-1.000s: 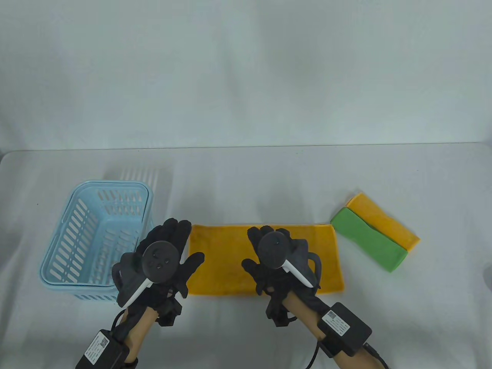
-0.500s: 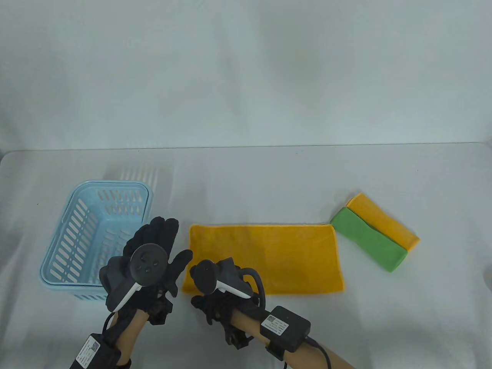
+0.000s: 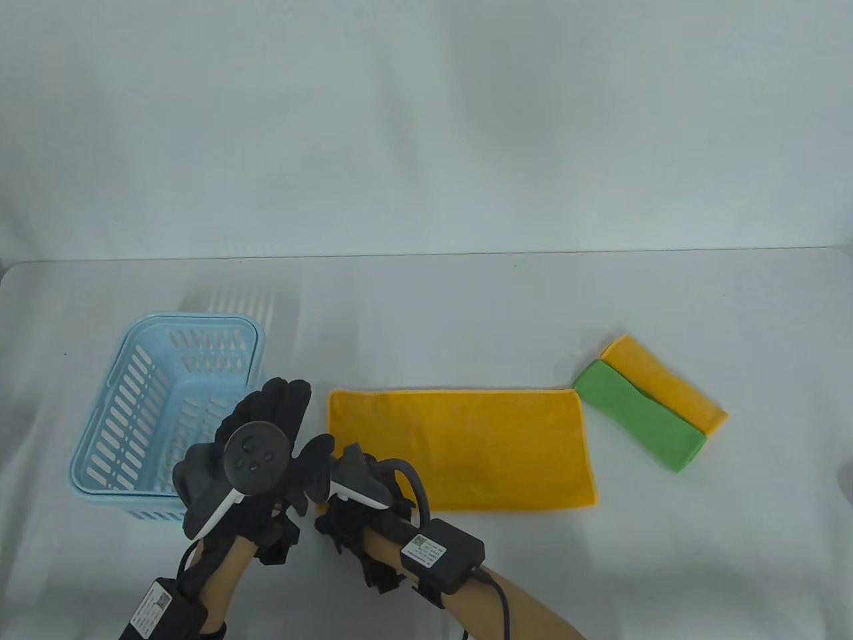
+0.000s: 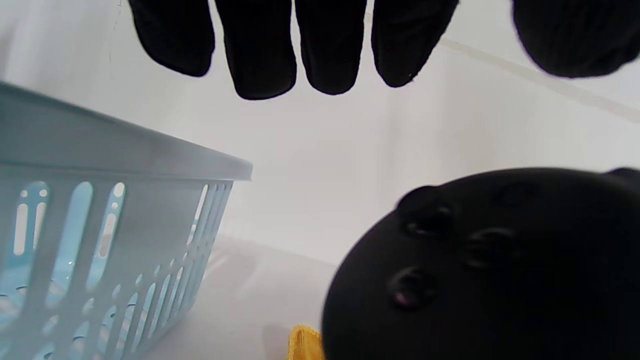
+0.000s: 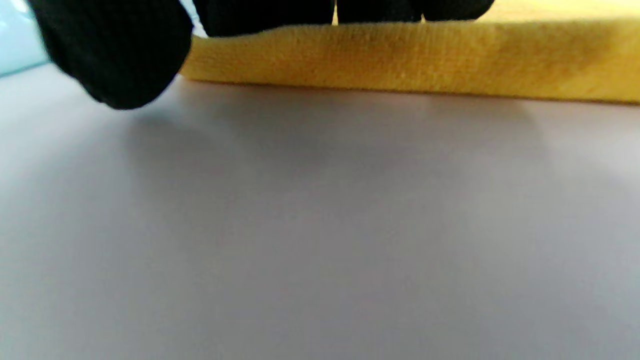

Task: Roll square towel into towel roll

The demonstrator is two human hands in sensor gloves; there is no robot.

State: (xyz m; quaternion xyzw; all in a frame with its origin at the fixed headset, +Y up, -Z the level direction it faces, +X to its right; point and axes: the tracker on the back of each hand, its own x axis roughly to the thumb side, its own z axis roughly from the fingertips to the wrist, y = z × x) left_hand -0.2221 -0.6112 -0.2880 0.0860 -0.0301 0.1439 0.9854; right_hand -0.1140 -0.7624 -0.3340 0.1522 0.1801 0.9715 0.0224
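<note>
Hands meet at towel's near-left corner.

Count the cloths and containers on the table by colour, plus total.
Yellow towels: 2, the flat one by the hands and a folded one at the right
Green towels: 1, folded, lying partly on the folded yellow one
Light blue baskets: 1
Total: 4

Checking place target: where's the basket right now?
Table view: the light blue basket sits on the table's left side, left of the flat yellow towel, with the left hand overlapping its near right corner.
</note>
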